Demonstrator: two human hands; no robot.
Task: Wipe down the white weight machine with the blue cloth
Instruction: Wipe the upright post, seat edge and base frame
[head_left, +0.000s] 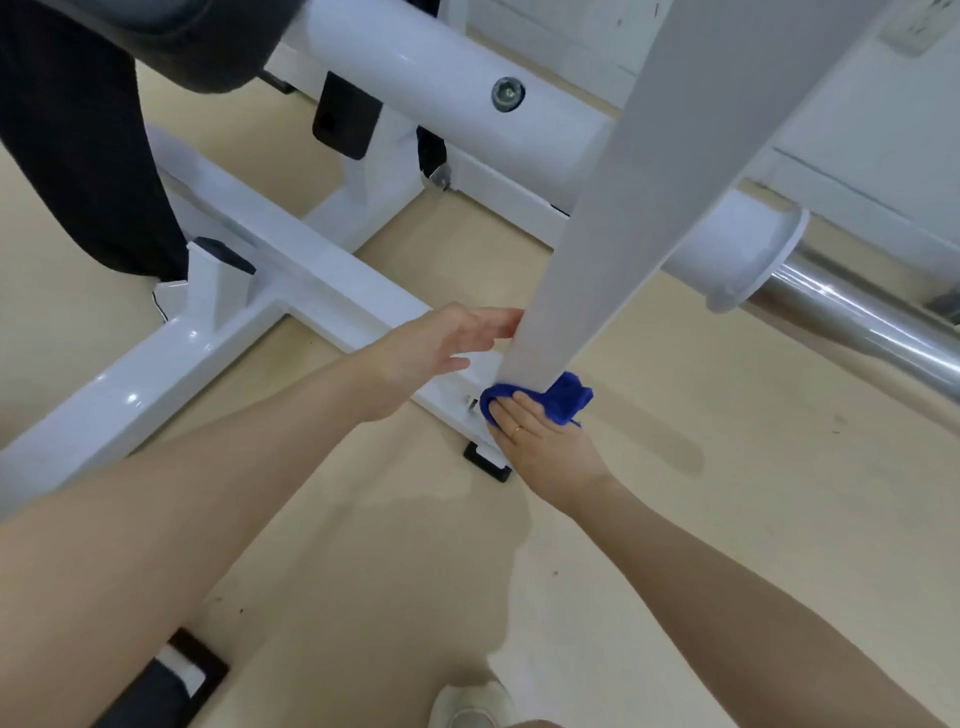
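At the foot of the machine, head view:
Weight machine: the white weight machine (291, 280) fills the upper half; its floor rail runs long-axis from 8 o'clock to 4 o'clock, ending near centre.
Upright: a pale slanted post (628, 208) drops from 1 o'clock to the rail's end, leaning toward the top right.
Blue cloth: the blue cloth (563, 397) is bunched at the base of the post, just right of centre, wrapped partly round it.
Right hand: the right hand (540, 441) comes in from 5 o'clock; its grip presses the cloth against the post's foot, fingers lying over the cloth and pointing toward 11 o'clock, a ring on one finger.
Left hand: the left hand (441, 343) reaches from 8 o'clock, fingers straight and loose, tips touching the post's left edge, holding nothing.
Bar: a chrome sleeve (857, 317) points toward 4 o'clock.
Floor: beige floor (727, 519) below; a pale shoe (470, 706) at 6 o'clock.
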